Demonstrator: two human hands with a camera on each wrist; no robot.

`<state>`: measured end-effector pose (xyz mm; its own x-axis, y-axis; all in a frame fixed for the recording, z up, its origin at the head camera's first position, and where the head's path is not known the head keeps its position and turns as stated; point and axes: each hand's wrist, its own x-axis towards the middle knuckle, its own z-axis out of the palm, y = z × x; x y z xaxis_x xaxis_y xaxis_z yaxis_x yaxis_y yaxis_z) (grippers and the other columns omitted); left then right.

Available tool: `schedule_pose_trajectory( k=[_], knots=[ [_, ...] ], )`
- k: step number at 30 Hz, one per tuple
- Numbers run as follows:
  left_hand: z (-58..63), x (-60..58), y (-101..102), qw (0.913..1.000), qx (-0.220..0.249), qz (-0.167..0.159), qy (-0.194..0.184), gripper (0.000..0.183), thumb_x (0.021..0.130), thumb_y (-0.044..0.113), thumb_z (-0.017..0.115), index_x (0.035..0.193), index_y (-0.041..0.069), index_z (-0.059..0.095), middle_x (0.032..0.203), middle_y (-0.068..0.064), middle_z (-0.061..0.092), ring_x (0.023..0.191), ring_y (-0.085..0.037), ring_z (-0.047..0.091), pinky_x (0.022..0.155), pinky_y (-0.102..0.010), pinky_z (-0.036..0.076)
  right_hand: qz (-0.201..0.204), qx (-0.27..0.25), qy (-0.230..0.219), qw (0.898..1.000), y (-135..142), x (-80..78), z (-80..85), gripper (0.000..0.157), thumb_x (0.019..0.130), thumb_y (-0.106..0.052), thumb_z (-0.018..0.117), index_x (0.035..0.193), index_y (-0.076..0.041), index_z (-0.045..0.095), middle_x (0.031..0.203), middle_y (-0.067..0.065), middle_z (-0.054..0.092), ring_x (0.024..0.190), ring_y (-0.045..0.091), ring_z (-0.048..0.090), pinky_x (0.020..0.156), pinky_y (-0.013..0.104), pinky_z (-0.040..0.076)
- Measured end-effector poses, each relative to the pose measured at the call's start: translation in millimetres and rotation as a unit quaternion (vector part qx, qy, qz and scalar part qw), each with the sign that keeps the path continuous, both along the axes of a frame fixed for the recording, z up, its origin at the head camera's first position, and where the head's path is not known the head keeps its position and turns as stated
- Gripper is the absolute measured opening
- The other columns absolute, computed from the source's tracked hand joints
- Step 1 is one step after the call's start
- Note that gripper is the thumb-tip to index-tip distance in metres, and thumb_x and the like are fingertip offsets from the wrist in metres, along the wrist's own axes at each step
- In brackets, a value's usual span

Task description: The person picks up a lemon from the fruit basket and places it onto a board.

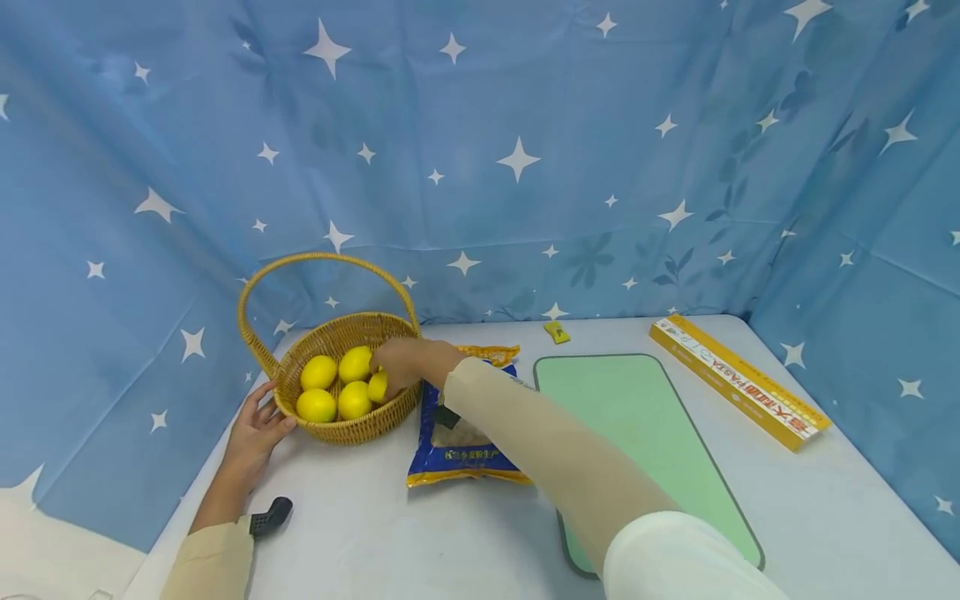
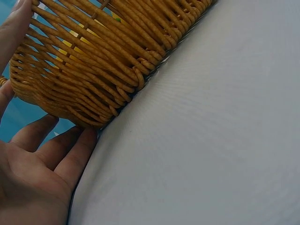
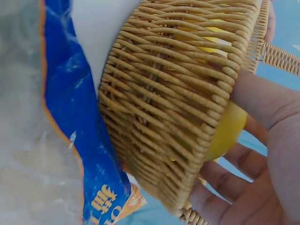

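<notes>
Several yellow lemons (image 1: pixel 316 406) lie in a wicker basket (image 1: pixel 360 431) with a tall arched handle, at the table's left. My right hand (image 1: pixel 405 365) reaches inside the basket's right part and holds a lemon (image 3: pixel 228 131) between thumb and fingers; the basket's wall partly hides that lemon in the right wrist view. At the basket's left, my left hand (image 1: pixel 253 435) touches its outer wall with spread, mostly straight fingers. The left wrist view shows the fingertips (image 2: pixel 86 136) against the lower wicker and the thumb higher up.
A blue plastic bag (image 1: pixel 468 462) with pale contents lies right of the basket, partly under my right arm. Farther right is a green board (image 1: pixel 622 417), then a yellow pasta box (image 1: pixel 738 379). A small yellow packet (image 1: pixel 557 332) lies near the back edge, before a blue star-patterned curtain.
</notes>
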<state>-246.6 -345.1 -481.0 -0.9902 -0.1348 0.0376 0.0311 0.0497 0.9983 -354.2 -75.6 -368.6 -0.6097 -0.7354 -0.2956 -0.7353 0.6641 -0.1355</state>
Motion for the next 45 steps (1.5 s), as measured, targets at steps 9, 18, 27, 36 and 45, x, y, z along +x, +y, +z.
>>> schedule_pose_trajectory(
  k=[9, 18, 27, 36, 45],
  knots=[
    [-0.5, -1.2, -0.5, 1.0000, -0.002, -0.005, 0.007, 0.080, 0.090, 0.011, 0.071, 0.154, 0.028, 0.025, 0.158, -0.022, 0.016, 0.140, -0.029, 0.033, 0.086, -0.011, 0.045, 0.006, -0.042, 0.019, 0.999, 12.6, 2.0, 4.4, 0.064, 0.086, -0.042, 0.073, 0.142, -0.022, 0.051, 0.136, -0.007, 0.054, 0.127, 0.014, 0.046, 0.103, 0.029, 0.040],
    [-1.7, -2.1, -4.6, 0.9998, 0.013, -0.005, 0.012, 0.080, 0.089, 0.009, 0.071, 0.153, 0.027, 0.027, 0.158, -0.023, 0.016, 0.125, -0.010, 0.046, 0.086, -0.012, 0.046, 0.004, -0.061, -0.005, 0.998, 17.5, 4.5, 5.1, 0.052, 0.091, -0.027, 0.070, 0.140, -0.019, 0.054, 0.127, -0.002, 0.060, 0.112, 0.012, 0.055, 0.088, 0.025, 0.048],
    [-3.0, -1.2, -4.9, 0.9998, -0.015, -0.008, 0.001, 0.081, 0.090, 0.012, 0.071, 0.154, 0.028, 0.023, 0.158, -0.022, 0.016, 0.140, -0.031, 0.031, 0.087, -0.012, 0.045, 0.018, -0.021, -0.011, 1.000, 0.2, 4.1, -13.0, 0.045, 0.095, -0.028, 0.065, 0.138, -0.019, 0.057, 0.134, -0.007, 0.057, 0.125, 0.013, 0.050, 0.100, 0.025, 0.041],
    [-3.3, -3.5, -1.1, 0.9998, -0.018, -0.005, 0.011, 0.080, 0.090, 0.013, 0.071, 0.154, 0.028, 0.025, 0.158, -0.022, 0.018, 0.139, -0.030, 0.034, 0.089, -0.014, 0.045, -0.003, -0.012, -0.036, 0.999, -4.7, 2.0, -14.2, 0.034, 0.098, -0.008, 0.052, 0.127, -0.022, 0.065, 0.117, -0.006, 0.062, 0.096, 0.012, 0.053, 0.076, 0.027, 0.042],
    [-2.7, -1.4, -3.1, 0.9997, -0.025, -0.003, -0.001, 0.080, 0.091, 0.014, 0.070, 0.154, 0.029, 0.023, 0.158, -0.020, 0.018, 0.141, -0.037, 0.027, 0.091, -0.015, 0.044, 0.000, -0.006, -0.038, 0.999, -6.9, 1.7, -14.4, 0.033, 0.098, -0.017, 0.059, 0.130, -0.024, 0.063, 0.124, -0.008, 0.060, 0.112, 0.011, 0.053, 0.091, 0.026, 0.045]
  ],
)
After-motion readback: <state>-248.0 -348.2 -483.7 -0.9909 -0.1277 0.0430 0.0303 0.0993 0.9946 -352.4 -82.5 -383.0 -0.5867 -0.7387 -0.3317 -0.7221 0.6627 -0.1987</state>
